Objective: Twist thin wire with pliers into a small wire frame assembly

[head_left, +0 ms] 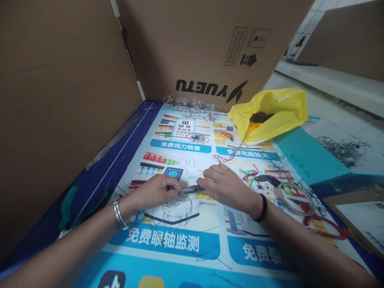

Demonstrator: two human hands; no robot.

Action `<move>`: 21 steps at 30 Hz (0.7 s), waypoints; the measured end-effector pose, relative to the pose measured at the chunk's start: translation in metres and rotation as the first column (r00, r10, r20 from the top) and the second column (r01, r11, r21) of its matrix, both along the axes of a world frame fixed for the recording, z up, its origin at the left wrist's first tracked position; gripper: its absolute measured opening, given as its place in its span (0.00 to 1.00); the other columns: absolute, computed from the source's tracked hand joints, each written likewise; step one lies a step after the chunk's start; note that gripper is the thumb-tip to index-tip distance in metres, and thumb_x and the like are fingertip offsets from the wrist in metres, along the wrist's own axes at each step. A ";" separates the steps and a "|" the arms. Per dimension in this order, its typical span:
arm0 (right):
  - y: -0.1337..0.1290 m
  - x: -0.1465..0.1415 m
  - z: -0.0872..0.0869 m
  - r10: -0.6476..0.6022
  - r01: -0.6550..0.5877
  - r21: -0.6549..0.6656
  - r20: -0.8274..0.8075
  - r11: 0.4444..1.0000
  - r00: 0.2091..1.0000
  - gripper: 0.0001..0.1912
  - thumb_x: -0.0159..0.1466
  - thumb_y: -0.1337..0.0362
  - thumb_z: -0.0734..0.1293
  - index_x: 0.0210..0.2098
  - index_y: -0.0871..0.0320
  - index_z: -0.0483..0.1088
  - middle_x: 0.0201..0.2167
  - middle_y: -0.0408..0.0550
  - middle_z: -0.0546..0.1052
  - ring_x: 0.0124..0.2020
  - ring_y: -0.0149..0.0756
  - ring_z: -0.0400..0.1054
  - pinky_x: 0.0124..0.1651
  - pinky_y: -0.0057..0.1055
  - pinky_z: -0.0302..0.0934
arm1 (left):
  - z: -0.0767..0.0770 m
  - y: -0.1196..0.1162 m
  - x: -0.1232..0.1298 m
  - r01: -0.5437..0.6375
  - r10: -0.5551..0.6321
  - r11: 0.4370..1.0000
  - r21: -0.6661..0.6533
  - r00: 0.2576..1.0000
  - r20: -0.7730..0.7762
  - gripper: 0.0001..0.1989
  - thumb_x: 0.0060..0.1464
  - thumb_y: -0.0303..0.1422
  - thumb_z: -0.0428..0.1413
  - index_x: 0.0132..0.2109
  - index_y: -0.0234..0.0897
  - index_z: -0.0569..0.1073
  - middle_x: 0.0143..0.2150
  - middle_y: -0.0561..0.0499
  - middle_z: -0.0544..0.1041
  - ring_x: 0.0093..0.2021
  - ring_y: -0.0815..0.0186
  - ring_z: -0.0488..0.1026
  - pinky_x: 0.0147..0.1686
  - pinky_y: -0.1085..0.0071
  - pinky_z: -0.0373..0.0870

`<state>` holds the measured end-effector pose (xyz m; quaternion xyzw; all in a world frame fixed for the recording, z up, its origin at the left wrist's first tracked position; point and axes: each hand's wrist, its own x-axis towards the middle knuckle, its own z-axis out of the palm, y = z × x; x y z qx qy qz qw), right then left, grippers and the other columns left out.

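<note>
Near the middle of the printed poster [141, 262], my right hand [225, 186] grips a pair of pliers [190, 189] whose narrow jaws point left. The jaw tips meet the fingers of my left hand [157, 190], which are pinched together. A loose piece of thin bent wires [177, 210] spreads below the left fingers and seems to be held by them; the exact pinch point is too small to make out. Just beyond the hands lie a bent wire piece [187, 162] and red and green cords [223, 159].
Cardboard walls [180, 48] stand behind and at left. A pile of wire pieces [192, 105] lies at the back. An open yellow bag [276, 106] sits back right, with wire scraps [345, 150] beyond. Rolled clear coil [295, 199], red coil [327, 228] lie right; green-handled tool [68, 206] left.
</note>
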<state>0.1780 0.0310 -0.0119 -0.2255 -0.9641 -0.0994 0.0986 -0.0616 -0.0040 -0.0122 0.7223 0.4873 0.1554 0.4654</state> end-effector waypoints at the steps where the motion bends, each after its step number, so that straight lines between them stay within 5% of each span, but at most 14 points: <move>1: 0.001 0.001 -0.001 -0.004 0.003 -0.024 -0.017 1.000 1.000 0.11 0.64 0.56 0.59 0.41 0.55 0.66 0.33 0.48 0.69 0.36 0.37 0.57 0.37 0.33 0.47 | 0.000 0.000 0.000 -0.006 0.006 1.000 0.002 1.000 -0.004 0.06 0.49 0.27 0.49 0.28 0.35 0.71 0.22 0.56 0.65 0.22 0.73 0.58 0.22 0.76 0.54; 8: -0.002 0.005 -0.006 -0.015 0.008 -0.077 -0.100 0.997 0.995 0.13 0.63 0.55 0.60 0.40 0.56 0.67 0.35 0.49 0.69 0.37 0.38 0.58 0.39 0.33 0.48 | 0.000 -0.001 0.000 -0.029 0.031 0.998 0.058 0.999 -0.036 0.07 0.48 0.27 0.49 0.29 0.36 0.71 0.21 0.57 0.65 0.21 0.73 0.58 0.23 0.76 0.54; 21: -0.011 0.001 0.006 0.035 -0.042 0.175 0.038 0.984 0.999 0.09 0.66 0.67 0.56 0.43 0.57 0.65 0.33 0.48 0.69 0.34 0.36 0.57 0.35 0.35 0.47 | -0.003 -0.002 0.002 -0.018 0.018 1.000 0.019 1.000 -0.023 0.06 0.47 0.27 0.48 0.26 0.36 0.67 0.22 0.57 0.64 0.23 0.71 0.59 0.24 0.75 0.54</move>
